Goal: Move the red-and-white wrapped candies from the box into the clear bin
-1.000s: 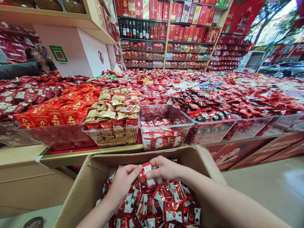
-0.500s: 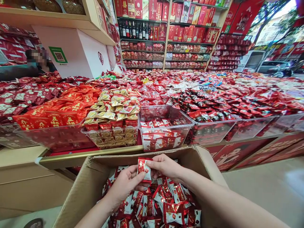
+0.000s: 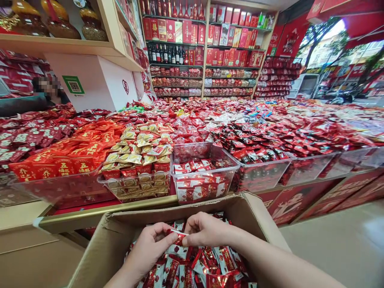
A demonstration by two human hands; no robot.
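Observation:
Between my two hands is a small red-and-white candy packet, tilted so that its edge faces me. My left hand pinches its left end between thumb and fingers. At its right end my right hand has thumb and curled fingers closed on it. Both hands are over an open cardboard box, inside its walls. Many loose candy packets of the same red-and-white look lie below them, partly covered by my hands and forearms.
Beyond the box, a clear plastic bin holds similar packets low inside. To its left stands a bin of gold durian packets, then orange-red packets. Dark red packets fill bins at right. A person is at far left.
The packet has turned from showing its printed face to nearly edge-on, with both hands still on it. My view has tilted up, so the shelves and bins sit lower in the picture.

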